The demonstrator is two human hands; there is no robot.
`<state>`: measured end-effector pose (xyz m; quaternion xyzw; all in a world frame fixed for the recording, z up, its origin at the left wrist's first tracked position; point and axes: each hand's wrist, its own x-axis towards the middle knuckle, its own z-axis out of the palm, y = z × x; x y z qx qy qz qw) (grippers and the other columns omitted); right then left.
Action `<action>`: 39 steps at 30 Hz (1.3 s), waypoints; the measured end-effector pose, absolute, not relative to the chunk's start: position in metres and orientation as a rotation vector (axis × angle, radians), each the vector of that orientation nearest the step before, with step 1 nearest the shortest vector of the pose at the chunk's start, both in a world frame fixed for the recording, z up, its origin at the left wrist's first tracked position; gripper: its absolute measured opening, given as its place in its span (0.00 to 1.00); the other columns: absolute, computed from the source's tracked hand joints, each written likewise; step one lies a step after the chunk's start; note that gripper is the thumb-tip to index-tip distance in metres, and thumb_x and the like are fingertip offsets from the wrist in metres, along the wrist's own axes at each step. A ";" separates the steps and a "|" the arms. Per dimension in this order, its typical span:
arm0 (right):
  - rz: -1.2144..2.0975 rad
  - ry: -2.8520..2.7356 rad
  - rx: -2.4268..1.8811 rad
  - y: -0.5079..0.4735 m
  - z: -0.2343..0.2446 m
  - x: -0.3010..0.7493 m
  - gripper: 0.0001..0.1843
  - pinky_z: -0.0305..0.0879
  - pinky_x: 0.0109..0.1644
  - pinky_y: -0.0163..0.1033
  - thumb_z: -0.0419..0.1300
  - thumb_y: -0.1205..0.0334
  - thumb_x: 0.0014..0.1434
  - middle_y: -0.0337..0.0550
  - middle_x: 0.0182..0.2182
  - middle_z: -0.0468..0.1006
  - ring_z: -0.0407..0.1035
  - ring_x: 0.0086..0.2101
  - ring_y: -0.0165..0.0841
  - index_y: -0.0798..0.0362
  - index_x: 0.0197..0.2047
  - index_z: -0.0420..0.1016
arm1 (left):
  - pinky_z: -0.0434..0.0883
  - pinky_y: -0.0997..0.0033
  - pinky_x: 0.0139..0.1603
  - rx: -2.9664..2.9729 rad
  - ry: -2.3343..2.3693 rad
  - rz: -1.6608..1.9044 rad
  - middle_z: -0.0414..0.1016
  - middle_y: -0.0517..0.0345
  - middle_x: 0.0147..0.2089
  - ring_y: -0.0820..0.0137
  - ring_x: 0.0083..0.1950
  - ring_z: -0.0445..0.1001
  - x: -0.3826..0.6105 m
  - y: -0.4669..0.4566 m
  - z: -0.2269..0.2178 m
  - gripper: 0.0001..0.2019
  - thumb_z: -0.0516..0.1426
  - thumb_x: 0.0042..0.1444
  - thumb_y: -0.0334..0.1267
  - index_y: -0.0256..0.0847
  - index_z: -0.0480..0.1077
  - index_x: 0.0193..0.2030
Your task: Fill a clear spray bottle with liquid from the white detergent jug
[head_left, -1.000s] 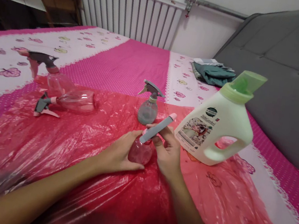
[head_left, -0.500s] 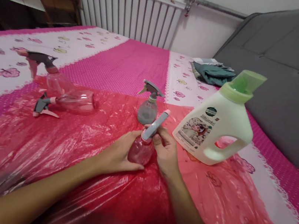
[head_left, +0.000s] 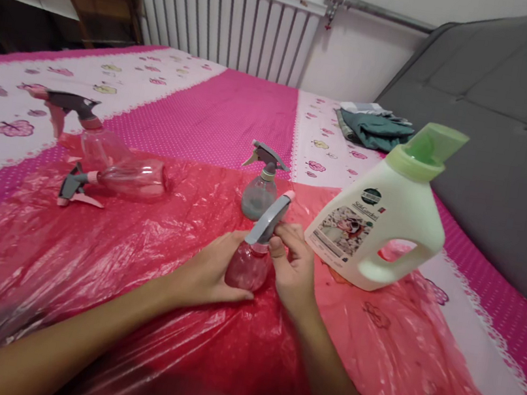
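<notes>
A small pink see-through spray bottle (head_left: 249, 269) with a grey spray head (head_left: 267, 220) and pink nozzle stands upright in front of me. My left hand (head_left: 213, 268) is wrapped round the left side of its body, thumb along the front. On the right, my right hand (head_left: 294, 265) pinches at the neck and the lower side of the head, thumb and fingers bent; the trigger is mostly hidden behind them. Just behind stands a clear grey spray bottle (head_left: 258, 198) with some cloudy liquid in the bottom.
A large pale-green detergent jug (head_left: 376, 221) stands at right. Two pink spray bottles are at left: one upright (head_left: 103, 146), one lying down (head_left: 135, 177). Red plastic sheeting (head_left: 135, 257) covers the near bed. Folded clothes (head_left: 377, 130) lie by the grey headboard (head_left: 497, 94).
The spray head has turned on the bottle, so more of its side shows now. My right-hand fingers have shifted slightly; my left hand stays in place.
</notes>
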<state>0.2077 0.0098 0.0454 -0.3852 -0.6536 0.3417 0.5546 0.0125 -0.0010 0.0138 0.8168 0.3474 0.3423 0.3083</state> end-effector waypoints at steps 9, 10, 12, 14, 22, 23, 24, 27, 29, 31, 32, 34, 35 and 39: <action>0.937 -1.502 -0.898 0.008 0.043 0.206 0.23 0.67 0.57 0.43 0.60 0.39 0.70 0.47 0.49 0.81 0.72 0.50 0.36 0.49 0.49 0.84 | 0.65 0.35 0.76 2.154 0.953 0.919 0.65 0.41 0.76 0.41 0.75 0.67 0.012 0.000 0.010 0.49 0.74 0.55 0.48 0.50 0.53 0.78; 0.923 -1.505 -0.907 0.007 0.044 0.207 0.22 0.67 0.57 0.43 0.61 0.40 0.69 0.46 0.49 0.81 0.71 0.50 0.36 0.48 0.48 0.85 | 0.65 0.35 0.75 2.162 0.953 0.920 0.65 0.41 0.76 0.40 0.75 0.67 0.012 0.000 0.010 0.49 0.74 0.55 0.48 0.50 0.53 0.78; 0.881 -1.515 -0.922 0.006 0.046 0.209 0.22 0.66 0.57 0.44 0.62 0.39 0.68 0.47 0.48 0.80 0.69 0.50 0.37 0.48 0.46 0.85 | 0.66 0.35 0.75 2.171 0.948 0.922 0.66 0.42 0.75 0.41 0.74 0.67 0.012 0.000 0.010 0.48 0.73 0.56 0.49 0.50 0.54 0.77; 0.843 -1.533 -0.929 0.007 0.047 0.211 0.24 0.65 0.57 0.44 0.61 0.37 0.67 0.48 0.46 0.80 0.68 0.48 0.37 0.49 0.44 0.85 | 0.66 0.37 0.75 2.169 0.940 0.922 0.67 0.42 0.74 0.41 0.74 0.67 0.012 0.000 0.011 0.46 0.73 0.57 0.48 0.49 0.55 0.76; 0.930 -1.557 -0.873 0.011 0.043 0.206 0.33 0.66 0.49 0.40 0.57 0.30 0.67 0.46 0.34 0.78 0.69 0.41 0.35 0.53 0.37 0.83 | 0.65 0.36 0.75 2.169 0.939 0.901 0.68 0.44 0.73 0.42 0.73 0.69 0.012 -0.001 0.011 0.46 0.74 0.55 0.46 0.50 0.56 0.75; 0.950 -1.545 -0.871 0.011 0.042 0.205 0.32 0.66 0.50 0.40 0.57 0.30 0.67 0.47 0.36 0.79 0.70 0.42 0.35 0.53 0.39 0.83 | 0.65 0.36 0.75 2.165 0.943 0.901 0.68 0.44 0.73 0.42 0.74 0.68 0.012 -0.001 0.010 0.47 0.74 0.55 0.46 0.50 0.56 0.76; 0.965 -1.532 -0.869 0.011 0.042 0.204 0.32 0.67 0.52 0.41 0.57 0.31 0.68 0.47 0.39 0.80 0.72 0.44 0.35 0.53 0.41 0.84 | 0.65 0.36 0.75 2.160 0.948 0.903 0.67 0.43 0.74 0.42 0.74 0.68 0.012 -0.001 0.010 0.47 0.74 0.55 0.47 0.50 0.55 0.76; 0.989 -1.491 -0.874 0.009 0.042 0.204 0.27 0.69 0.56 0.41 0.60 0.35 0.67 0.48 0.46 0.82 0.73 0.48 0.36 0.51 0.47 0.84 | 0.65 0.35 0.75 2.159 0.960 0.910 0.65 0.42 0.76 0.41 0.75 0.66 0.011 -0.001 0.010 0.48 0.73 0.56 0.47 0.50 0.53 0.77; 0.978 -1.478 -0.889 0.008 0.044 0.206 0.24 0.69 0.57 0.42 0.62 0.37 0.67 0.48 0.49 0.81 0.73 0.49 0.36 0.50 0.48 0.84 | 0.65 0.35 0.75 2.159 0.967 0.911 0.65 0.42 0.76 0.41 0.75 0.66 0.011 -0.001 0.011 0.48 0.73 0.56 0.47 0.50 0.53 0.77; 0.944 -1.478 -0.906 0.007 0.046 0.207 0.23 0.67 0.58 0.43 0.63 0.38 0.66 0.48 0.49 0.81 0.72 0.49 0.36 0.49 0.46 0.85 | 0.65 0.35 0.75 2.156 0.968 0.906 0.66 0.42 0.74 0.42 0.74 0.67 0.012 -0.001 0.013 0.47 0.73 0.56 0.46 0.49 0.55 0.76; 0.924 -1.482 -0.911 0.007 0.046 0.208 0.24 0.66 0.58 0.43 0.63 0.37 0.66 0.48 0.47 0.81 0.71 0.49 0.37 0.49 0.45 0.85 | 0.66 0.36 0.75 2.156 0.962 0.904 0.67 0.43 0.74 0.42 0.74 0.68 0.012 -0.001 0.013 0.46 0.73 0.56 0.47 0.49 0.56 0.76; 0.899 -1.494 -0.909 0.007 0.046 0.209 0.25 0.66 0.57 0.43 0.64 0.35 0.65 0.48 0.44 0.81 0.70 0.48 0.37 0.50 0.42 0.86 | 0.66 0.36 0.75 2.159 0.942 0.906 0.69 0.44 0.72 0.42 0.73 0.69 0.013 -0.001 0.014 0.44 0.73 0.56 0.47 0.49 0.58 0.75; 0.899 -1.501 -0.901 0.008 0.046 0.209 0.27 0.66 0.57 0.43 0.63 0.34 0.64 0.48 0.42 0.80 0.70 0.47 0.37 0.50 0.41 0.86 | 0.66 0.36 0.75 2.161 0.933 0.910 0.69 0.44 0.72 0.43 0.72 0.70 0.013 -0.001 0.014 0.43 0.73 0.56 0.47 0.49 0.58 0.74; 0.993 -1.519 -0.853 0.010 0.045 0.208 0.32 0.69 0.53 0.42 0.59 0.29 0.65 0.49 0.39 0.81 0.72 0.44 0.37 0.52 0.41 0.85 | 0.65 0.37 0.76 2.165 0.948 0.905 0.68 0.44 0.73 0.43 0.73 0.68 0.013 -0.001 0.012 0.45 0.73 0.55 0.46 0.48 0.57 0.75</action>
